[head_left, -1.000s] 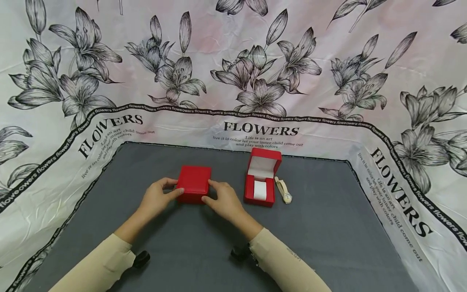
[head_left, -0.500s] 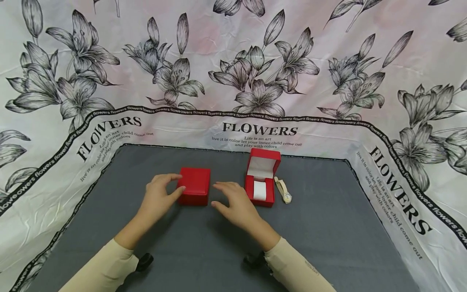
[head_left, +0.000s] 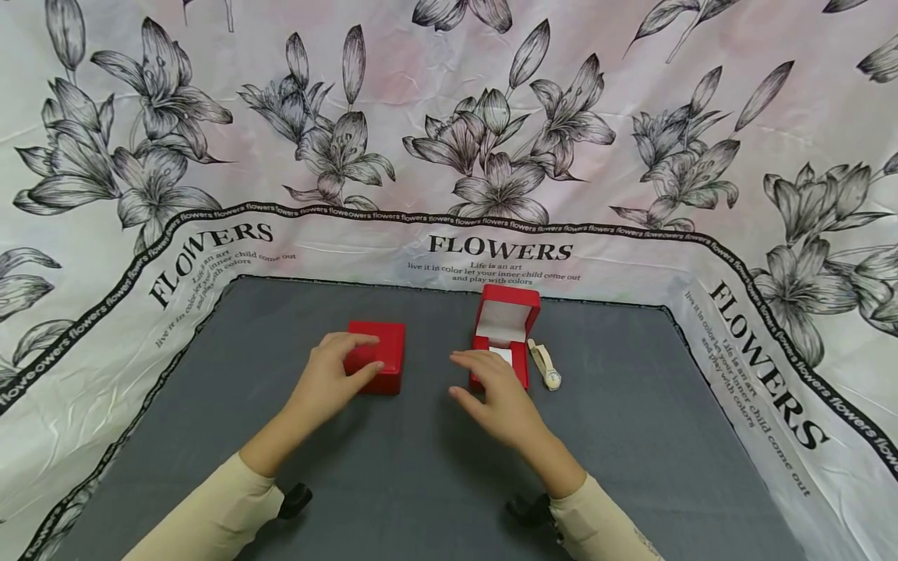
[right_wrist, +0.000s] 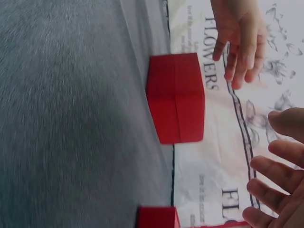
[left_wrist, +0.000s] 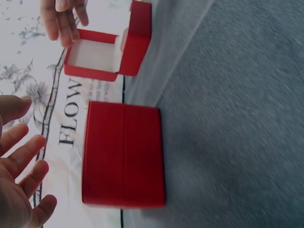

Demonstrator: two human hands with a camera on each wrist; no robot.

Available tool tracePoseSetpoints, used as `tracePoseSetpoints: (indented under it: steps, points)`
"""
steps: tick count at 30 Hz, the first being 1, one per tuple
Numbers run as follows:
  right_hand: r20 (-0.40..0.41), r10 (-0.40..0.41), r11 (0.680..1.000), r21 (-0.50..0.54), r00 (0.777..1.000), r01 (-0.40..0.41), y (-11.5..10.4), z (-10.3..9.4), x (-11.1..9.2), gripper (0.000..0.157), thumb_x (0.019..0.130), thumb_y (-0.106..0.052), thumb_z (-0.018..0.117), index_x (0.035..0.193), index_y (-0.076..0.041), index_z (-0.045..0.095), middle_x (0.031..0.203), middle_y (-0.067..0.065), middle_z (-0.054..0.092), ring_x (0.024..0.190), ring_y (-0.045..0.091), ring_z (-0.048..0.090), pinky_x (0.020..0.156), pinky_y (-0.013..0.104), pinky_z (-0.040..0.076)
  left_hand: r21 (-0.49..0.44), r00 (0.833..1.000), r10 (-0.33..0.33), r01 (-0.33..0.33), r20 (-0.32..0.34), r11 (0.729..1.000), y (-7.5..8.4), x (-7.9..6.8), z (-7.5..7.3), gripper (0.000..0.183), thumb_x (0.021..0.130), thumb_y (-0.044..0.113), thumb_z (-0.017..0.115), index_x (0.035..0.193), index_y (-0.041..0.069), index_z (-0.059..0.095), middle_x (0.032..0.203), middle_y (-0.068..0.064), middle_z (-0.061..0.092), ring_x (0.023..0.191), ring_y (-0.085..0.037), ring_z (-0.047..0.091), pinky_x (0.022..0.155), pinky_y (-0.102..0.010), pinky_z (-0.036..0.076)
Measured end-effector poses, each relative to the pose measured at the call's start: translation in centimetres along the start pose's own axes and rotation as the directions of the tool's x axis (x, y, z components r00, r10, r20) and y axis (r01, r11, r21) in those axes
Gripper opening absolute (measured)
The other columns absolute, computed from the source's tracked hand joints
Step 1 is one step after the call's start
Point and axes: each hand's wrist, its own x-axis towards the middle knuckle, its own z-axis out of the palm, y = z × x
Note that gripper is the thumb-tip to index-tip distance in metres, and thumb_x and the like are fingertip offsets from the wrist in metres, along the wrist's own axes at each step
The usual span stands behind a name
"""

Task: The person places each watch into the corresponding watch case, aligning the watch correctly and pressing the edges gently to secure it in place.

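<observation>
Watching remotely, I saw a closed, square red box (left_wrist: 124, 154) nearer the left hand (head_left: 327, 382) than the right hand (head_left: 501, 399), both loosely spread, empty.

Left hand (left_wrist: 12, 194) with fingers apart near a closed red box (left_wrist: 123, 154), right hand (left_wrist: 56, 15) by an open red box (left_wrist: 135, 47) with pale lining (left_wrist: 92, 56), grey cloth (left_wrist: 237, 118), white flower-printed cloth (left_wrist: 69, 166)

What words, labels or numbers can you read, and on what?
"FLOWERS": large, three in head view, on the floral cloth.
"Life is an art live it in color let your inner child come out and play with colors": smaller, same cloth.
"flowers", repeated: on the black band.
Watch: dial too small to read.
Right sleeve: faint mark, unreadable.
Closed red box, open red box: no readable text.
</observation>
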Motion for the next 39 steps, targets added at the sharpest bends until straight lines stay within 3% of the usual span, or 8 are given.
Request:
tracePoseSetpoints:
  steps: [7,14,20,24,29,35,39]
  points:
    - [-0.051,-0.013,1.0,0.005,0.999,0.014,1.8,-1.9,-1.2,0.053,0.089,-0.022,0.081,0.139,-0.017,0.064,0.138,0.003,0.064,0.132,0.024,0.054,0.109,0.052,0.045,-0.046,0.998,0.039,-0.037,0.041,0.998,1.5,0.9,1.2,0.042,0.089,0.026,0.081,0.127,0.014,0.069,0.129,-0.003,0.068,0.13,-0.025,0.049,0.113,-0.072,0.021]
    - [-0.121,-0.018,0.999,0.024,0.992,0.021,3.4,-4.5,-2.0,0.052,0.088,-0.014,0.081,0.137,-0.012,0.064,0.135,0.005,0.065,0.131,0.026,0.056,0.112,0.054,0.041,-0.058,0.993,0.102,-0.099,0.059,0.993,2.5,1.9,2.5,0.042,0.088,0.027,0.082,0.127,0.016,0.07,0.128,-0.001,0.068,0.129,-0.022,0.05,0.109,-0.058,0.033]
    - [-0.106,0.142,0.985,0.112,0.984,-0.131,4.2,-6.9,-2.8,0.05,0.092,-0.018,0.078,0.14,-0.018,0.063,0.139,0.002,0.062,0.131,0.024,0.054,0.102,0.055,0.049,-0.012,0.979,0.142,-0.142,0.144,0.99,3.3,3.0,4.4,0.043,0.088,0.028,0.083,0.127,0.017,0.07,0.133,0.001,0.066,0.13,-0.024,0.048,0.105,-0.055,0.035]
    - [-0.117,0.178,0.977,0.135,0.977,-0.162,4.8,-8.0,-3.0,0.048,0.094,-0.02,0.076,0.14,-0.019,0.063,0.139,0.0,0.062,0.127,0.018,0.055,0.101,0.05,0.049,0.019,0.967,0.154,-0.161,0.204,0.987,3.8,3.7,5.9,0.044,0.088,0.03,0.082,0.128,0.018,0.07,0.136,0.001,0.065,0.131,-0.024,0.048,0.103,-0.055,0.036]
    - [-0.142,0.19,0.972,0.164,0.971,-0.167,5.5,-8.7,-3.2,0.045,0.095,-0.021,0.075,0.139,-0.02,0.063,0.138,-0.003,0.063,0.129,0.015,0.054,0.105,0.048,0.044,0.045,0.959,0.17,-0.185,0.227,0.982,4.4,4.5,7.5,0.046,0.087,0.034,0.083,0.129,0.019,0.068,0.139,0.001,0.063,0.129,-0.022,0.05,0.099,-0.053,0.037]
    - [-0.147,0.207,0.968,0.176,0.967,-0.18,6.6,-8.6,-3.6,0.044,0.097,-0.021,0.073,0.14,-0.016,0.062,0.136,0.001,0.064,0.131,0.022,0.053,0.107,0.053,0.041,0.057,0.951,0.158,-0.179,0.265,0.982,4.4,5.0,9.1,0.05,0.088,0.036,0.082,0.133,0.019,0.067,0.14,0.001,0.062,0.132,-0.025,0.048,0.1,-0.053,0.036]
    - [-0.177,0.208,0.971,0.153,0.962,-0.182,7.5,-9.0,-3.7,0.043,0.098,-0.02,0.071,0.14,-0.017,0.062,0.136,0.002,0.065,0.132,0.024,0.054,0.109,0.045,0.04,0.061,0.944,0.164,-0.189,0.288,0.98,4.7,6.2,9.8,0.056,0.087,0.039,0.082,0.136,0.019,0.064,0.14,0.0,0.062,0.132,-0.025,0.048,0.101,-0.053,0.037]
